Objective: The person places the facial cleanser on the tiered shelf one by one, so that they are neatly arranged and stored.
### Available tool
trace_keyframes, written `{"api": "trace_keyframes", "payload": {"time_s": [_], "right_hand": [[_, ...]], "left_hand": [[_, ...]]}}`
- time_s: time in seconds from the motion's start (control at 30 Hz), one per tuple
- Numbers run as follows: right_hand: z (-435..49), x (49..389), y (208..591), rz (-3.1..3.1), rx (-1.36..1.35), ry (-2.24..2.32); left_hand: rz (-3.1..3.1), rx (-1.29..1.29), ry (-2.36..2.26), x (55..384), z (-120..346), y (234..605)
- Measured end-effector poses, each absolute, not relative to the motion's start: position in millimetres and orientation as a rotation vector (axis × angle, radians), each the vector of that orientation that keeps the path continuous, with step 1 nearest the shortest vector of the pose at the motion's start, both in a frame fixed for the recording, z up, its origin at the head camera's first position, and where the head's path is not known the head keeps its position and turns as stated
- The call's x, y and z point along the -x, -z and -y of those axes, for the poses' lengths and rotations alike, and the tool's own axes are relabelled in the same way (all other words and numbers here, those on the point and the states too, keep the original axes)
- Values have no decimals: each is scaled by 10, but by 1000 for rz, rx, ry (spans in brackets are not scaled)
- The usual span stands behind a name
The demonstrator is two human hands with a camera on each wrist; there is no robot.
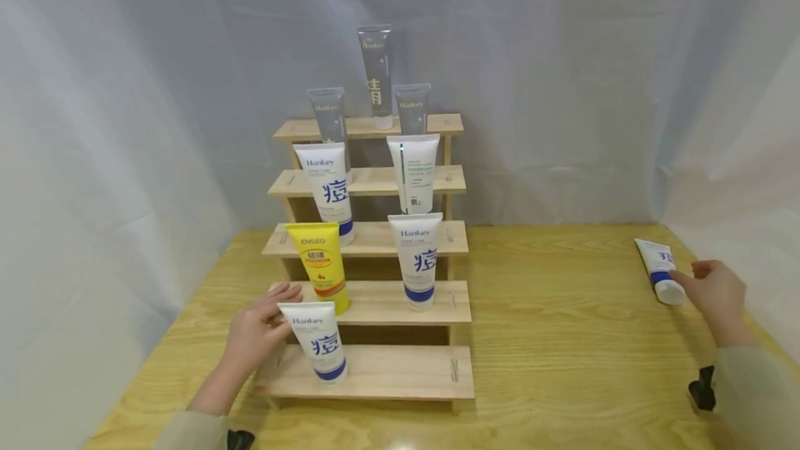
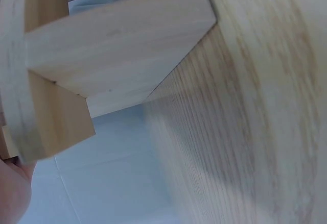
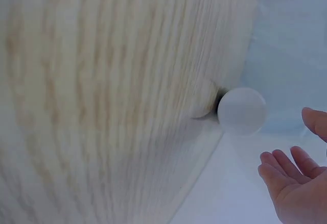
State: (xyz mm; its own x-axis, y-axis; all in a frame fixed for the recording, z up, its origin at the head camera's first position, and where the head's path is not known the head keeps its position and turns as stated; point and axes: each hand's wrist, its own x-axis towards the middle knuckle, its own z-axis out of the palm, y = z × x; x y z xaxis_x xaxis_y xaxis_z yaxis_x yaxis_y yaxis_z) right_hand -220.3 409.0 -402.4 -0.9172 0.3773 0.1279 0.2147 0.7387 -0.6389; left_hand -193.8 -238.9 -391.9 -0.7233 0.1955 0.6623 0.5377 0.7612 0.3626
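Note:
In the head view a white tube [image 1: 319,346] with a blue band stands on the lowest step of a wooden tiered stand [image 1: 400,373]. My left hand [image 1: 256,328] is at its left edge, fingers loosely bent, fingertips near a yellow tube [image 1: 321,266] on the step above. Only part of that hand shows in the left wrist view, beside the stand's wooden edge [image 2: 122,55]. At the far right, another white tube [image 1: 656,266] lies on the table, cap toward me. My right hand [image 1: 712,290] reaches beside its round cap [image 3: 242,112], thumb and fingers spread apart.
Higher steps carry a white-and-blue tube [image 1: 417,262] at right, another [image 1: 328,189] at left, a white tube with green print [image 1: 415,176] and several grey tubes [image 1: 377,75]. Pale curtains [image 1: 562,89] hang behind the wooden table [image 1: 562,339] and at both sides.

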Motion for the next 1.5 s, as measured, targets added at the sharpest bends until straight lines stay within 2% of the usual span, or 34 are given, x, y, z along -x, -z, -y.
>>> {"api": "trace_keyframes", "payload": {"time_s": [0.47,1.5], "right_hand": [[-4232,2333,4110,2918,465,-778],[-4089,2496,4133,2995,409,-809]], "left_hand": [[2342,561,727,1931,2383,3923],[2359,549,719,1932,2397,3917]]}}
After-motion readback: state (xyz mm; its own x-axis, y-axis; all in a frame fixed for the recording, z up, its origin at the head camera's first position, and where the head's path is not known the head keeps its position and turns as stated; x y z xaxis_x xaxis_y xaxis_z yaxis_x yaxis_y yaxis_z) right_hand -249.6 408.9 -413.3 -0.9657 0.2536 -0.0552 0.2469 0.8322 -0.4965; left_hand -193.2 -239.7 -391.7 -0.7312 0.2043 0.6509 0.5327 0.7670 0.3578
